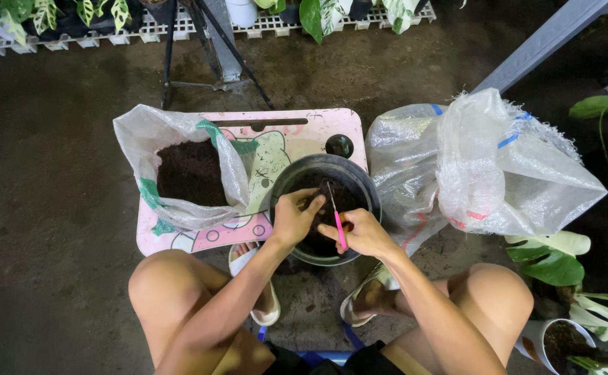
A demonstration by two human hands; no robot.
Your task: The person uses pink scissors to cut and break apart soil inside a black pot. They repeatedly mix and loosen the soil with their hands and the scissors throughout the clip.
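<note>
Over the black pot (328, 177) on the pink worktop (304, 125), the right hand (363, 232) grips a pink-handled tool (336, 222) while the left hand (295, 217) pinches soil, so short, shallow strokes should keep soil inside.

White pot (559, 340) cut off bottom-right
</note>
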